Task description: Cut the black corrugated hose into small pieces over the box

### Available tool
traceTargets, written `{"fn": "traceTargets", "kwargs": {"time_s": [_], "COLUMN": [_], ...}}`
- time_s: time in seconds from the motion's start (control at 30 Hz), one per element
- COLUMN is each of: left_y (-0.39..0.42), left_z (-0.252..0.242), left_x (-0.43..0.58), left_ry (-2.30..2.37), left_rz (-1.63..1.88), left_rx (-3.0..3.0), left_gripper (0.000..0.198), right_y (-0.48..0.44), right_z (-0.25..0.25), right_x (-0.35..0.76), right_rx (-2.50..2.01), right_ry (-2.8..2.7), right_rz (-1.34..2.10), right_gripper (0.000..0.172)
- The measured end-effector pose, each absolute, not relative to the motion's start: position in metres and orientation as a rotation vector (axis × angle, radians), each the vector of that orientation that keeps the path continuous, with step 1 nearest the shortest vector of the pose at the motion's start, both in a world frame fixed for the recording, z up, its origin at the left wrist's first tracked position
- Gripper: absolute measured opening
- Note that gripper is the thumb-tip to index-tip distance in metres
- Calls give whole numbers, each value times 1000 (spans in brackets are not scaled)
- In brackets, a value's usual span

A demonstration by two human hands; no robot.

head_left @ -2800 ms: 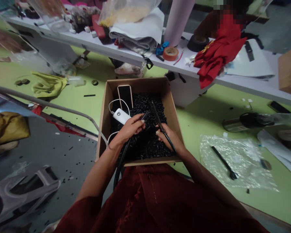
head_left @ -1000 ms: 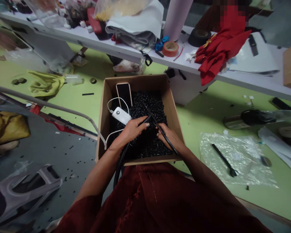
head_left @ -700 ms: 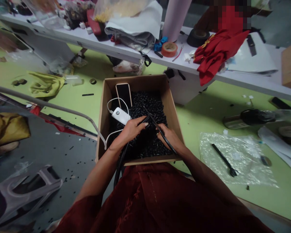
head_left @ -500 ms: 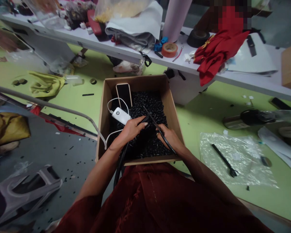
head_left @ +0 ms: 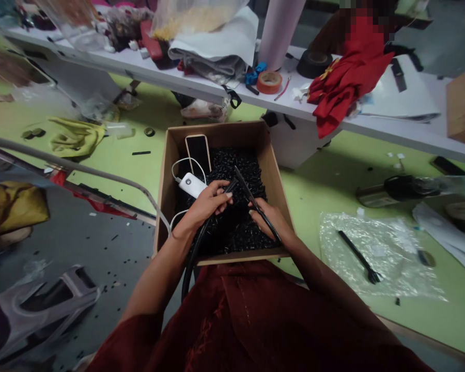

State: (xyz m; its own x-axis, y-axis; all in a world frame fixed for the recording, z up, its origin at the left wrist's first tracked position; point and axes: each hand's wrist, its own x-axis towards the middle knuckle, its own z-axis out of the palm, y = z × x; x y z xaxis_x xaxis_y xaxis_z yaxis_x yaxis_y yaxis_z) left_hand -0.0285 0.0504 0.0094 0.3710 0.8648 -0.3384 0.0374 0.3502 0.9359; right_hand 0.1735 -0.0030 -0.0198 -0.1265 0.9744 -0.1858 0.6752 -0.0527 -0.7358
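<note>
Over an open cardboard box (head_left: 279, 181), my left hand (head_left: 209, 202) is closed around black tubing (head_left: 191, 263). The tubing's end shows past my fingertips, and its length runs back along the forearm and out over the box's near edge. A pair of dark scissors (head_left: 248, 192) is gripped in my right hand (head_left: 270, 216), blades pointing up and left, just right of the tubing end. Many short black pieces (head_left: 240, 157) fill the box beneath both hands. A white device (head_left: 192, 184) with a cable lies beside my left hand, near a phone (head_left: 198, 151) against the back wall.
A white bench (head_left: 217, 93) crosses the back, bearing orange tape (head_left: 269, 81), folded sheets and red cloth (head_left: 349, 85). To the right are a clear plastic bag (head_left: 391, 248) and a metal bottle (head_left: 375, 195). A grey hose (head_left: 101, 169) reaches the box's left side.
The scissor blades have swung slightly right, away from the tubing end. My left hand has shifted a little up and left, and more of the tubing end shows.
</note>
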Motion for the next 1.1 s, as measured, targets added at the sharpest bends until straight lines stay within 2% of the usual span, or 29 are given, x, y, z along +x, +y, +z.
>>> {"fn": "traceTargets", "kwargs": {"time_s": [0.13,0.33,0.43,0.77,1.1], "left_y": [52,51,50,51,52], "left_z": [11,11,12,12,12], "left_x": [-31,-32,-32,-33,-32], "left_ry": [949,948,922,838,841], "left_rz": [703,738,729,723,682], "left_rx": [989,871,845,893,958], "left_gripper": [26,38,42,34,32], "right_y": [-3,0,-1,-4,-4], "right_z": [-19,-20,-24,-28,-22], "right_x": [175,175,175,177,175], "right_rx": [-1767,-1602,-1531,-1475,-1528], "right_ry": [-1743,-1712,-1694,-1818,-1855], "right_rz": [1093,1092,1098,1078,1094], "right_gripper": [35,32,38,55,59]}}
